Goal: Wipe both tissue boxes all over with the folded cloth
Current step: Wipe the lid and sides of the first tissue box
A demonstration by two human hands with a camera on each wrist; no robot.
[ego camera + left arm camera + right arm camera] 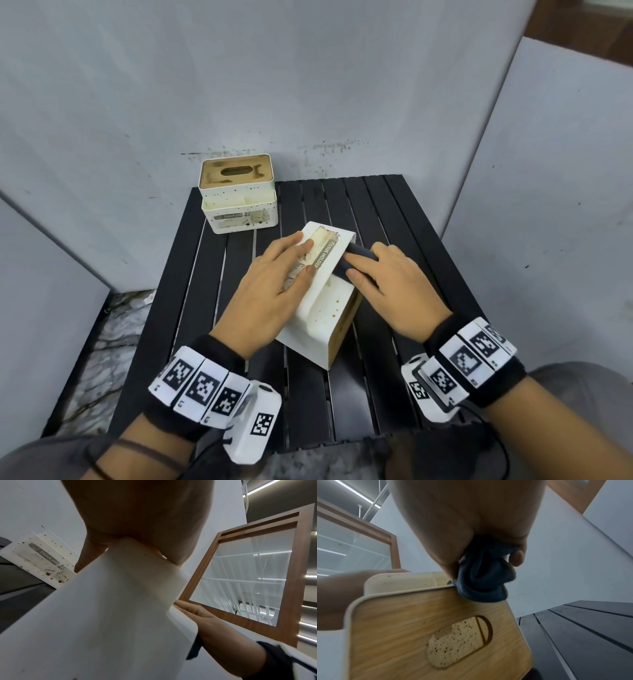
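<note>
A white tissue box (322, 301) with a wooden lid (436, 635) lies tipped on its side at the table's middle, lid facing right. My left hand (274, 274) rests flat on its upward labelled face, fingers straight, steadying it. My right hand (383, 277) grips a dark grey folded cloth (354, 260) and holds it against the box's far right edge; the cloth (482, 580) touches the lid's upper corner. The second white tissue box (238, 195) stands upright at the far left corner, also seen as the speckled box (41, 558).
The black slatted table (342, 394) is enclosed by grey panels (308, 85) behind and at both sides. A wood-framed glass cabinet (248, 574) stands beyond the right panel. Marbled floor (109, 342) shows past the table's left edge.
</note>
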